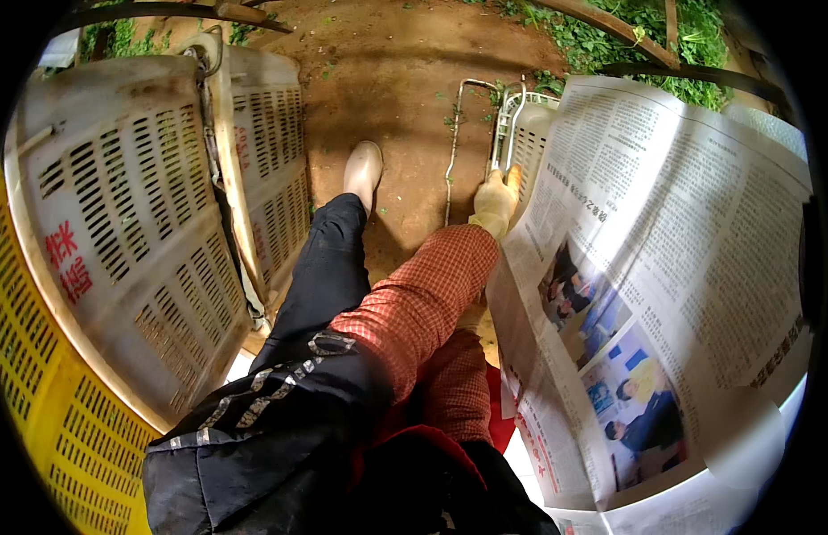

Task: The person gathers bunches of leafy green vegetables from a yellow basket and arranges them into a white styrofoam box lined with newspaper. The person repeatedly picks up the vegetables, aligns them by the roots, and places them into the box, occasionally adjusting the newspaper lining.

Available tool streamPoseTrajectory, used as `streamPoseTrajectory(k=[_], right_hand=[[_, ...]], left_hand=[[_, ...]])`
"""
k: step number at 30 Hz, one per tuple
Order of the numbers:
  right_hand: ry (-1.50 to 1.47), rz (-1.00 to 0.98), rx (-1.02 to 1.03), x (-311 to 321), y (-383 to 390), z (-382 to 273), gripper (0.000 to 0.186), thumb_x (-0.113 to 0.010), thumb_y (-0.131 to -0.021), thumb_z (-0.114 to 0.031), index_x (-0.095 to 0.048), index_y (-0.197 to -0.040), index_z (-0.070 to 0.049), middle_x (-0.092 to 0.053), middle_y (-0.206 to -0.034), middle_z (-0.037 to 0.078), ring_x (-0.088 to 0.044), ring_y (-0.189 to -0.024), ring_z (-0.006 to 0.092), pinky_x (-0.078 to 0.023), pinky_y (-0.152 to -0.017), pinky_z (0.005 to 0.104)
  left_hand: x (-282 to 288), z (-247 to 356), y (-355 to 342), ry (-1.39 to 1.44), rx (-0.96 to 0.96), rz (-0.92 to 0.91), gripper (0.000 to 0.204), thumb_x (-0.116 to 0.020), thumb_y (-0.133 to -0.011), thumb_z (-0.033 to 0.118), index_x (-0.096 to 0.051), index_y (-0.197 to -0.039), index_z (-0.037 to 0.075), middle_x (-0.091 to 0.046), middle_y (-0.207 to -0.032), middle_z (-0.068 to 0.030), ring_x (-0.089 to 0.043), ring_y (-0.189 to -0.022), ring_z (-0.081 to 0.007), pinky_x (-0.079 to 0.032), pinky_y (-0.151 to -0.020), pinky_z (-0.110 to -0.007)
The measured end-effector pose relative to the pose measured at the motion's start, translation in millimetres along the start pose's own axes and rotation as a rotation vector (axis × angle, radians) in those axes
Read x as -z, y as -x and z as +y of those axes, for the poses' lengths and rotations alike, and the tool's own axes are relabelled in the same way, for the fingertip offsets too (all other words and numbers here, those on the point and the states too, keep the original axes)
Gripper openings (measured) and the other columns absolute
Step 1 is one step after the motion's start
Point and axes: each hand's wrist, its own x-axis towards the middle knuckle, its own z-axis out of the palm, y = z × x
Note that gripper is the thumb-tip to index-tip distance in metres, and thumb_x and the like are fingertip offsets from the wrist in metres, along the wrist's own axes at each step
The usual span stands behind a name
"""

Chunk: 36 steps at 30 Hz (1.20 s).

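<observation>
My left hand [492, 201], in a pale yellow glove with orange fingertips, reaches out at centre right, closed on a bent metal wire handle [521, 102]. A pale slotted plastic basket [532, 134] stands behind that handle. Large sheets of printed newspaper [664, 223] with photos hang just right of the hand, covering much of the right side. My second red-checked sleeve [450, 392] lies beneath the left forearm. The right hand at its end is mostly hidden behind that forearm and the paper, so its fingers cannot be made out.
Dirty white slotted crates [120, 214] stand on edge at the left, with a yellow crate [93, 446] beside them. My pale boot [365, 165] is on brown dirt ground [378, 89]. Green plants [570, 31] and wooden bars [628, 45] line the far edge.
</observation>
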Motion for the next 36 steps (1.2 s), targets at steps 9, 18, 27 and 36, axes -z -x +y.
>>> streamPoseTrajectory(k=[9,18,27,36], right_hand=[[0.328,-0.031,0.33,-57.9,68.7,-72.0,0.047,-0.053,-0.09,-0.027,-0.044,-0.131,-0.008,-0.047,-0.123,0.008,-0.042,-0.113,0.0202,-0.033,-0.096,0.0358],[0.468,-0.027,0.448,-70.3,57.5,-110.9,0.045,-0.055,-0.089,-0.023,-0.046,-0.129,-0.007,-0.051,-0.115,0.007,-0.045,-0.106,0.0176,-0.036,-0.091,0.0332],[0.498,-0.045,0.41,-72.8,35.1,-100.9,0.042,-0.056,-0.088,-0.02,-0.048,-0.127,-0.006,-0.054,-0.106,0.006,-0.048,-0.098,0.015,-0.038,-0.086,0.0306],[0.657,-0.057,0.407,-95.5,50.6,-66.7,0.04,-0.057,-0.088,-0.017,-0.049,-0.125,-0.004,-0.057,-0.098,0.005,-0.051,-0.09,0.0124,-0.041,-0.081,0.028]], left_hand=[[-4.4,59.9,12.9,1.116,0.326,-0.168,0.039,-0.032,-0.099,0.03,-0.036,-0.131,0.008,-0.051,-0.114,-0.009,-0.052,-0.098,-0.0217,-0.046,-0.087,-0.033],[-63.4,7.5,-22.4,0.744,0.199,-0.069,0.051,-0.029,-0.096,0.043,-0.041,-0.128,0.005,-0.052,-0.121,-0.0186,-0.05,-0.112,-0.0335,-0.038,-0.094,-0.04],[-70.1,74.3,15.7,0.491,0.236,-0.063,0.049,-0.029,-0.096,0.042,-0.043,-0.124,0.004,-0.055,-0.117,-0.0217,-0.052,-0.108,-0.0366,-0.041,-0.089,-0.041],[-51.1,76.9,27.0,0.371,0.144,-0.103,0.06,-0.032,-0.097,0.041,-0.025,-0.141,0.002,-0.038,-0.139,-0.0246,-0.04,-0.126,-0.0374,-0.034,-0.104,-0.041]])
